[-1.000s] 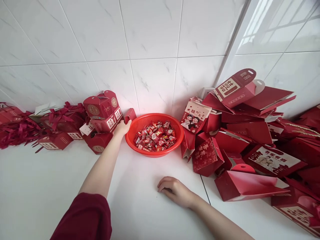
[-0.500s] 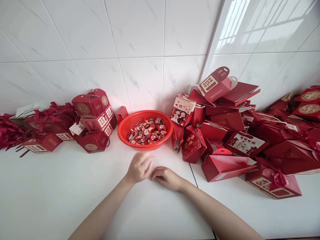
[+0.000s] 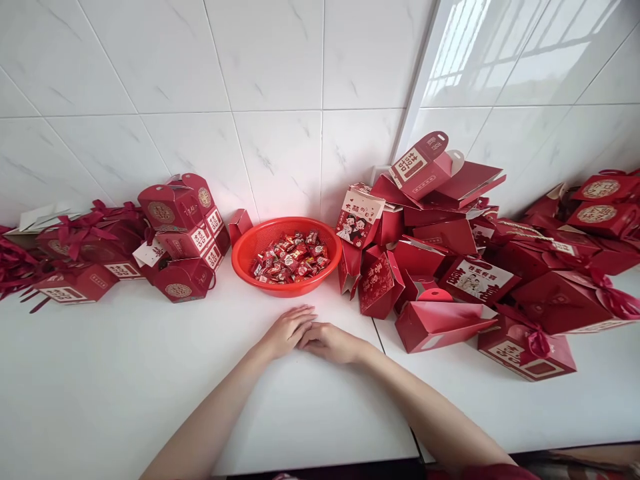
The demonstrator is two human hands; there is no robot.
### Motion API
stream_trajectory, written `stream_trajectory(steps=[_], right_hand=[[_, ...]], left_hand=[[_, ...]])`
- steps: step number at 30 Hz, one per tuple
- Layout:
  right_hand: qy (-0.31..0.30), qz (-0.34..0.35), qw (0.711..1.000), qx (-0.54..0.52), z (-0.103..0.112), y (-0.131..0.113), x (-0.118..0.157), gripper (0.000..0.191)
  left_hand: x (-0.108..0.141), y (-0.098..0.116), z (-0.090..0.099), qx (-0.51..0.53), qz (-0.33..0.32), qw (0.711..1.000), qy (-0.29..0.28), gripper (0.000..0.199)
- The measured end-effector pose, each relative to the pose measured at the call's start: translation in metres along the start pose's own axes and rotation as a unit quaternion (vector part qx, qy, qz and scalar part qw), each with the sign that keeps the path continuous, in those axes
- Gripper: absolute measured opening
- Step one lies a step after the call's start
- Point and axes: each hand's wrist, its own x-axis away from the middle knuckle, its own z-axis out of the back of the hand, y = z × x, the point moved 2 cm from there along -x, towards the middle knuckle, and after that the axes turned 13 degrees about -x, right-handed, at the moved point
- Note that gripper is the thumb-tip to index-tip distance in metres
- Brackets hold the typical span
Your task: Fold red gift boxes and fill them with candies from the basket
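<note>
Quietly, the left hand (image 3: 283, 335) is resting before the basket (image 3: 287, 290), fingers loosely extended, touching the right hand (image 3: 337, 345), whose fingers are curling inward; how far they are closing, I cannot tell. Under both, the desk (image 3: 320, 413) is giving support. Beyond, the basket is keeping wrapped candies (image 3: 293, 260) gathered, probably within reach. Red boxes (image 3: 435, 327) are piling right of it; stacked boxes (image 3: 173, 208) are standing left, apparently for separation.

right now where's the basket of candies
In the head view, the red basket sits near the centre, between two groups of red boxes, just beyond both hands.
</note>
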Motion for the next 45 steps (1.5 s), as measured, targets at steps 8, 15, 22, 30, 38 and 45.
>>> stream_trajectory(steps=[8,15,22,30,38,45], right_hand=[[0.17,-0.078,0.972,0.141,0.125,-0.099,0.014,0.025],[0.418,-0.292,0.805,0.302,0.176,-0.089,0.054,0.032],[0.369,-0.378,0.792,0.307,0.174,-0.062,0.042,0.036],[0.349,-0.441,0.77,0.301,0.18,-0.053,0.043,0.038],[0.296,-0.325,0.84,0.318,0.16,-0.1,0.046,0.021],[0.188,-0.207,0.93,0.241,0.123,-0.103,0.011,0.014]], left_hand=[[0.002,0.0,0.001,0.002,-0.003,1.0,-0.017,0.043],[0.002,0.002,0.005,-0.004,-0.006,1.0,-0.02,0.042],[0.001,0.002,0.005,-0.006,-0.006,1.0,-0.02,0.042],[0.0,0.002,0.006,-0.003,-0.008,1.0,-0.028,0.043],[-0.009,0.008,0.012,0.016,0.0,0.999,-0.05,0.044],[-0.027,0.035,0.095,0.042,0.016,0.996,-0.076,0.027]])
